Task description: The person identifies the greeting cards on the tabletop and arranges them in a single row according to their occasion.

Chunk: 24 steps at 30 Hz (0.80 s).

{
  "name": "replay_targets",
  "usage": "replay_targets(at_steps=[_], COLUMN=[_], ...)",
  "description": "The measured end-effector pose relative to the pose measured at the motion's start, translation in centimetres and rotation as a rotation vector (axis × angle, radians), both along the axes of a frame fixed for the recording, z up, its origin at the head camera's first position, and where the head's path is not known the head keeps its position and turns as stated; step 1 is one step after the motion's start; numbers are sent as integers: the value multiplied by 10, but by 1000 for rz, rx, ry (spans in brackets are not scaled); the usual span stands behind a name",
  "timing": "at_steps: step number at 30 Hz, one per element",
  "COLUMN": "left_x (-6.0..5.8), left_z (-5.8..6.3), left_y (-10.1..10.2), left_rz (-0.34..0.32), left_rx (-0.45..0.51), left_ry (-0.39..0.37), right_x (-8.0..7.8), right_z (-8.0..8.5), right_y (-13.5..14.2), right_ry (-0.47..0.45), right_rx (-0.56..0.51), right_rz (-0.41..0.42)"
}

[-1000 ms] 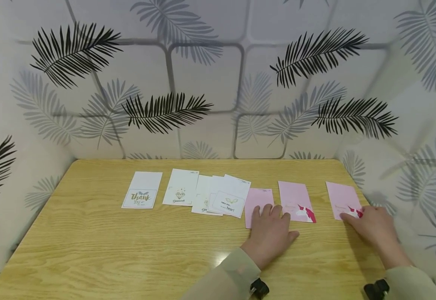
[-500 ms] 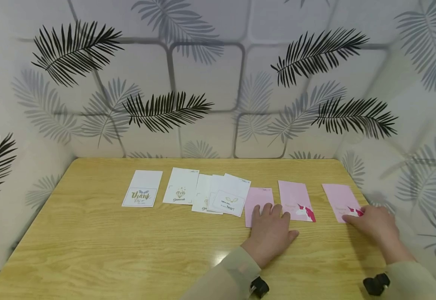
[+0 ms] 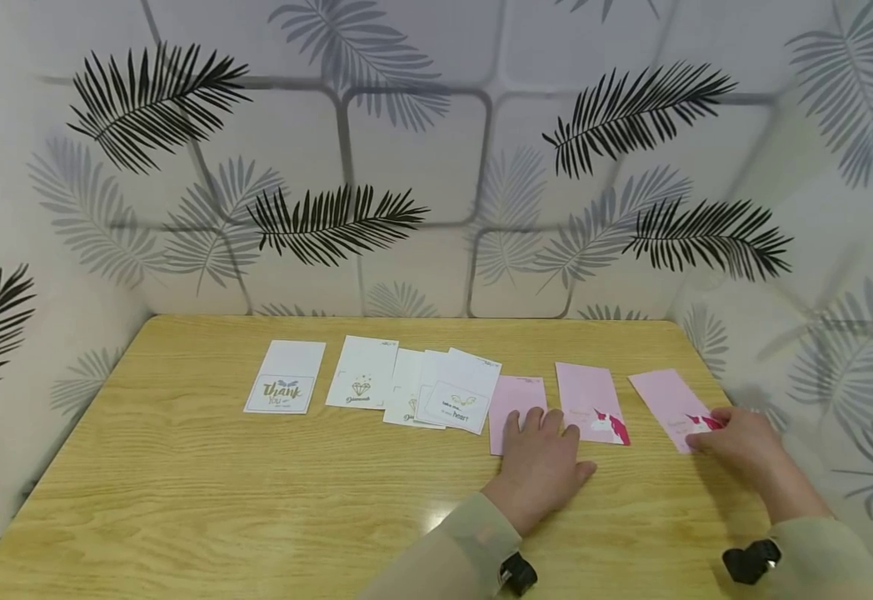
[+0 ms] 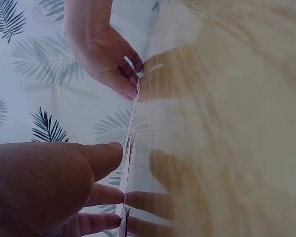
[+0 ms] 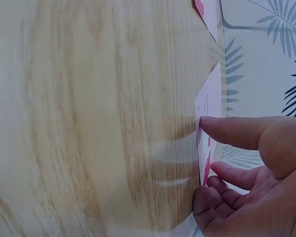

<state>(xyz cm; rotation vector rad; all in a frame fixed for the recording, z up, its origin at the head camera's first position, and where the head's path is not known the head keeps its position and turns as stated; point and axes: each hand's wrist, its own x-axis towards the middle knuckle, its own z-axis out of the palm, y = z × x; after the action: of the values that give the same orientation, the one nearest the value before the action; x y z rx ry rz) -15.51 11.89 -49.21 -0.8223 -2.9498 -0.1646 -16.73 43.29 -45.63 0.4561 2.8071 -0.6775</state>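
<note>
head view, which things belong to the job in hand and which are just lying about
Likely job, hands on them:
rightmost pink unicorn card, held by the right hand
pink card under the left hand

Seemingly lying about:
other pink unicorn card
heart card
white card partly under it
left diamond card
right diamond card
thank-you card

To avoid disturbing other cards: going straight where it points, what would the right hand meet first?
Beyond the rightmost card it holds, the right hand would probably meet the middle pink card first; depth is unclear.
</note>
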Motion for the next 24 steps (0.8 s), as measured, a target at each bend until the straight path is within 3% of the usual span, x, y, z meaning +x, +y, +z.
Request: replay_targets(at_steps=[5, 16, 20, 24], left_x=[-2, 3, 2, 0], left_z=[-7, 6, 6, 1], left_y=[1, -3, -3, -1], left_rz=[-5, -9, -10, -12], left_rx=[12, 9, 6, 14], left_ry=[23, -11, -11, -5], right_x=[-2, -2, 0, 1], right_z=[-4, -9, -12, -14], right_y=[0, 3, 2, 2], right_ry=[31, 65, 127, 205], right_rx=[-63, -162, -174, -266], right_rz=[-49, -116, -173, -228])
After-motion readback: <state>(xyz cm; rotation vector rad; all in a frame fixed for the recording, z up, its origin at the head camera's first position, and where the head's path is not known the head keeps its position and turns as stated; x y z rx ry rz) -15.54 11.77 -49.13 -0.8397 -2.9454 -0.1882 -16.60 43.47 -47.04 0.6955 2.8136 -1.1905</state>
